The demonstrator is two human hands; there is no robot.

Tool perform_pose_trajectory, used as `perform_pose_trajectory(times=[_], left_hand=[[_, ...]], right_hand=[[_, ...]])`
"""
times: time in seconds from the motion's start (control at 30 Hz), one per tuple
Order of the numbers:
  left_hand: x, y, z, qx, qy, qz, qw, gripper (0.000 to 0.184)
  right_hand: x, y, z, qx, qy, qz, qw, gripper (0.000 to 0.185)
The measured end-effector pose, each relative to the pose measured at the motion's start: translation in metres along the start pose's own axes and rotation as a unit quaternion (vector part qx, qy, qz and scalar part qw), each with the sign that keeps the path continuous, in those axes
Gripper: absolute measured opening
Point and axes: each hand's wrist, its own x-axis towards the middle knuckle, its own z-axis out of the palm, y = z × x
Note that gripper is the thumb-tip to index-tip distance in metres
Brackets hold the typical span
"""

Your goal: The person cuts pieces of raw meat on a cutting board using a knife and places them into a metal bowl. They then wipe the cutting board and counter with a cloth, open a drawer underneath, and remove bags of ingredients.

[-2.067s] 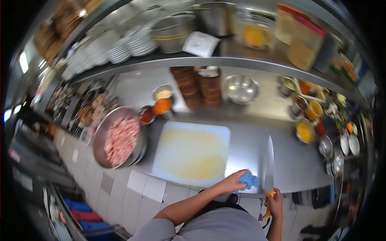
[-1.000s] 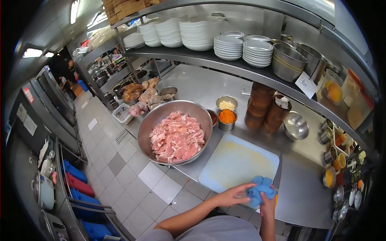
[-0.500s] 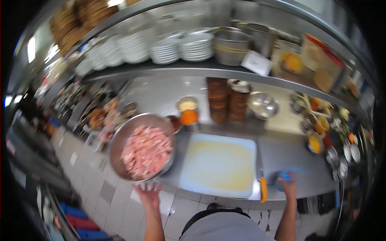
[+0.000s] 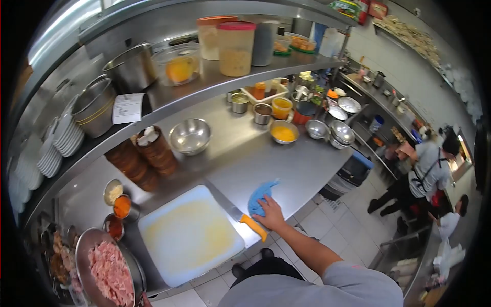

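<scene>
My right hand (image 4: 269, 214) has its fingers bent over a crumpled blue cloth (image 4: 262, 197) on the steel counter. Beside it lies a knife (image 4: 252, 226) with an orange handle, its blade along the edge of a pale, yellow-stained cutting board (image 4: 189, 233). At the lower left, a large steel bowl (image 4: 84, 256) holds pieces of raw pink meat (image 4: 110, 271). Only a sliver of my left hand (image 4: 147, 301) shows by that bowl's lower rim; its fingers are mostly hidden.
Small containers of orange food (image 4: 122, 206) and red sauce (image 4: 114, 227) stand behind the meat bowl. Farther back are an empty steel bowl (image 4: 190, 136), brown stacked containers (image 4: 157, 153) and a bowl of yellow liquid (image 4: 284, 133). A shelf (image 4: 204, 92) overhangs the counter. Another person (image 4: 428, 169) stands at right.
My view has swung to the right, bringing the aisle and another person into sight. My right hand is now on the cloth closer to the knife handle. My left hand has nearly left the picture.
</scene>
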Motion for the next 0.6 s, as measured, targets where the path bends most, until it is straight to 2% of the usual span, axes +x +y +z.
perform_pose_trajectory(times=[0.2,0.27,0.3,0.33,0.4,0.43,0.47,0.5,0.53,0.57,0.6], left_hand=[[-0.012,-0.005,0.014,0.031,-0.016,0.016,0.999,0.06],[-0.009,-0.005,0.006,0.08,-0.004,0.033,0.996,0.06],[-0.037,-0.002,0.043,0.089,-0.036,0.055,0.994,0.065],[-0.038,-0.006,0.039,0.089,-0.04,0.052,0.994,0.065],[-0.03,-0.023,0.014,-0.02,0.097,0.03,0.995,0.072],[-0.015,-0.041,-0.012,-0.035,0.126,0.045,0.99,0.083],[0.002,-0.061,-0.053,-0.035,0.12,0.044,0.991,0.083],[0.019,-0.08,-0.096,-0.043,0.094,-0.002,0.995,0.085],[-0.013,-0.079,-0.056,-0.049,0.067,-0.048,0.995,0.086],[-0.057,-0.088,-0.017,0.014,0.078,-0.035,0.996,0.088],[-0.066,-0.101,-0.019,0.015,0.072,-0.038,0.997,0.088]], right_hand=[[0.002,0.001,-0.005,-0.004,-0.042,-0.013,0.999,0.081],[0.002,0.002,-0.008,0.014,-0.061,-0.016,0.998,0.087],[0.001,0.006,-0.008,0.025,-0.081,-0.004,0.996,0.094],[0.0,0.009,-0.008,0.024,-0.077,0.0,0.997,0.094],[-0.001,0.019,-0.009,0.148,-0.083,0.018,0.985,0.099],[-0.001,0.026,-0.01,0.179,-0.085,0.028,0.98,0.098],[-0.002,0.03,-0.014,0.18,-0.08,0.03,0.98,0.098],[-0.003,0.034,-0.02,0.227,-0.082,0.05,0.969,0.093],[-0.005,0.04,-0.027,0.274,-0.084,0.069,0.956,0.088],[-0.009,0.046,-0.034,0.275,-0.079,0.072,0.956,0.088],[-0.016,0.052,-0.041,0.329,-0.083,0.097,0.936,0.081]])
